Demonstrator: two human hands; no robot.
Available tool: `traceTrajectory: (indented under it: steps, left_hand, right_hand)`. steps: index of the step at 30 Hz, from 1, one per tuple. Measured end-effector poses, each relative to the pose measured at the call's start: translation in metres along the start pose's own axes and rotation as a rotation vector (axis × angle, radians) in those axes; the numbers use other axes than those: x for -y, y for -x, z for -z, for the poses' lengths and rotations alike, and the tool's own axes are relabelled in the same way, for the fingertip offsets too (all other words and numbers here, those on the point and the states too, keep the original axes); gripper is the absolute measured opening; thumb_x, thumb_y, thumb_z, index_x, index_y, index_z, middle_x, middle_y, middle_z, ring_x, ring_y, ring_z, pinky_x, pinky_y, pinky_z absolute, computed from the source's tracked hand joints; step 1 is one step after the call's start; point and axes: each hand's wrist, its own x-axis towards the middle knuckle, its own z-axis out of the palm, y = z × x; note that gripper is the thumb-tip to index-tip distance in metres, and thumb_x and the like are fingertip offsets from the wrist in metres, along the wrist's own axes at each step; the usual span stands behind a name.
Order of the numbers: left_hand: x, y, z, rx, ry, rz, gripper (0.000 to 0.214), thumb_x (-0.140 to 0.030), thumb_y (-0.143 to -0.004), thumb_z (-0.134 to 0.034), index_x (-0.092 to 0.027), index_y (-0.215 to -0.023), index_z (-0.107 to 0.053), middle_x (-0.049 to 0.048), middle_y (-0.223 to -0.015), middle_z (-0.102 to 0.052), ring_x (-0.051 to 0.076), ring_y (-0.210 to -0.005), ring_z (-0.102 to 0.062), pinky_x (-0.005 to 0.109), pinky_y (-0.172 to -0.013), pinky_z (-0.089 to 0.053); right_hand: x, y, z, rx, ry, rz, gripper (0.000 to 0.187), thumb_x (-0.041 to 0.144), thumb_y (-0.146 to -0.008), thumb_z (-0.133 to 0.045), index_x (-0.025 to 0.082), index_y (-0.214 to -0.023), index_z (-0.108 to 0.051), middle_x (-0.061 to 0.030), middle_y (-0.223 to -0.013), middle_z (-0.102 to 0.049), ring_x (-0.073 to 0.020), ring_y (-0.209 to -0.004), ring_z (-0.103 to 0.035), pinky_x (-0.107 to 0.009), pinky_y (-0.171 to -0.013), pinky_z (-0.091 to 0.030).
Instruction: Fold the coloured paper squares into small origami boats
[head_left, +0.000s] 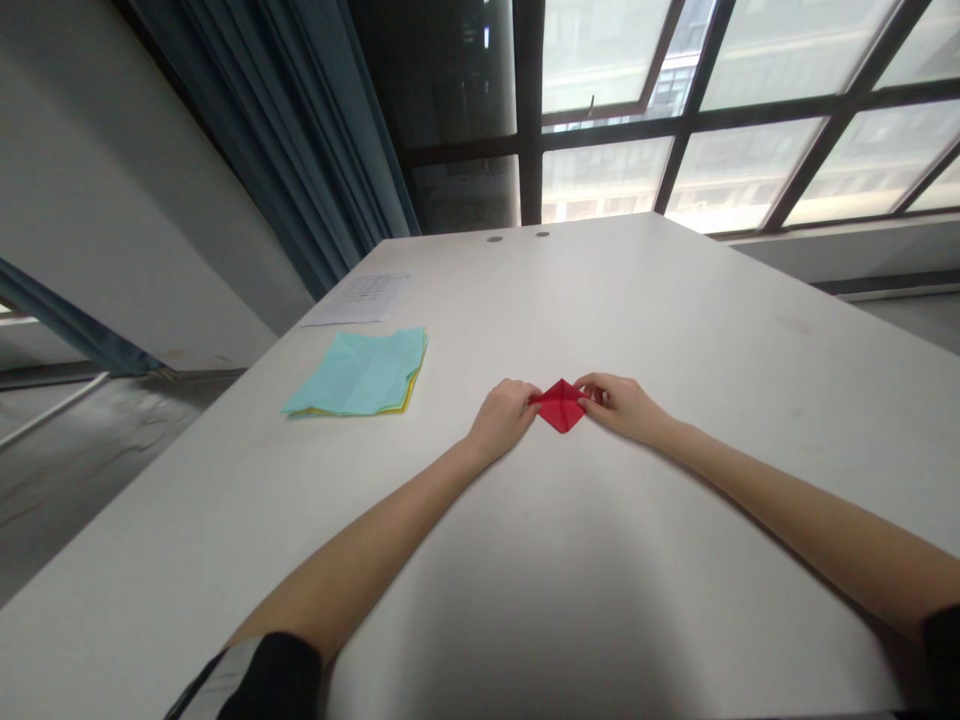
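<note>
A small piece of red folded paper [562, 408] with a diamond outline lies on the white table, and creases run across its middle. My left hand [505, 412] pinches its left corner between closed fingers. At the opposite corner, my right hand [616, 404] grips the paper between thumb and fingers. Both forearms stretch forward over the tabletop. The fingertips hide the two side corners of the paper.
Left of my hands lies a stack of light blue and yellow paper sheets [364, 372]. Behind it is a printed white sheet [361, 299]. The white table [585, 300] reaches toward the windows, with two round grommets [494, 239] near its far edge.
</note>
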Motion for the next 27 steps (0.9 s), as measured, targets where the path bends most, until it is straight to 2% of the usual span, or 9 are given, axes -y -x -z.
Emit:
traceTrajectory:
  steps: [6,10,17,21,27]
  left_hand:
    - [-0.0071,0.0004,0.0007,-0.029,-0.044,-0.150,0.031,-0.011,-0.081,-0.043,-0.019,-0.110,-0.051,0.0074,-0.107,-0.058,0.019,-0.098,-0.051,0.035,-0.084,-0.043]
    - [-0.0076,-0.0009,0.0000,-0.002,-0.043,-0.208,0.038,-0.008,-0.081,-0.041,-0.021,-0.117,-0.047,0.0071,-0.111,-0.055,0.018,-0.100,-0.051,0.034,-0.085,-0.043]
    - [-0.0034,-0.0031,-0.0055,0.036,-0.081,-0.328,0.028,-0.019,-0.086,-0.043,-0.028,-0.105,-0.063,0.0084,-0.121,-0.049,0.020,-0.103,-0.050,0.037,-0.086,-0.041]
    - [-0.0051,-0.0041,-0.0057,0.057,-0.112,-0.325,0.027,-0.021,-0.085,-0.046,-0.030,-0.101,-0.066,0.0087,-0.122,-0.049,0.022,-0.102,-0.049,0.038,-0.084,-0.041]
    - [-0.0049,-0.0045,-0.0068,0.073,-0.124,-0.297,0.026,-0.021,-0.085,-0.047,-0.030,-0.101,-0.066,0.0078,-0.120,-0.051,0.021,-0.101,-0.050,0.037,-0.084,-0.042]
  right_hand:
    - [0.0030,-0.0010,0.0023,0.010,0.036,-0.017,0.012,0.019,-0.074,-0.049,0.018,-0.081,-0.059,-0.0007,-0.069,-0.059,-0.0115,-0.058,-0.051,-0.023,-0.058,-0.040]
    - [0.0035,-0.0008,0.0039,0.008,0.022,-0.018,0.012,0.017,-0.073,-0.049,0.018,-0.081,-0.058,-0.0007,-0.070,-0.059,-0.0115,-0.058,-0.051,-0.023,-0.058,-0.040]
    - [0.0011,0.0001,0.0040,-0.014,0.014,-0.015,0.011,0.018,-0.073,-0.050,0.018,-0.080,-0.058,-0.0005,-0.068,-0.059,-0.0121,-0.058,-0.052,-0.024,-0.057,-0.040]
    - [-0.0013,0.0006,0.0041,-0.010,0.016,-0.009,0.011,0.019,-0.074,-0.050,0.018,-0.081,-0.059,-0.0010,-0.069,-0.059,-0.0122,-0.058,-0.052,-0.024,-0.058,-0.041]
    - [-0.0023,0.0026,0.0059,-0.009,-0.009,0.106,0.023,0.024,-0.081,-0.047,0.018,-0.100,-0.058,-0.0047,-0.083,-0.061,-0.0136,-0.065,-0.054,-0.026,-0.063,-0.043]
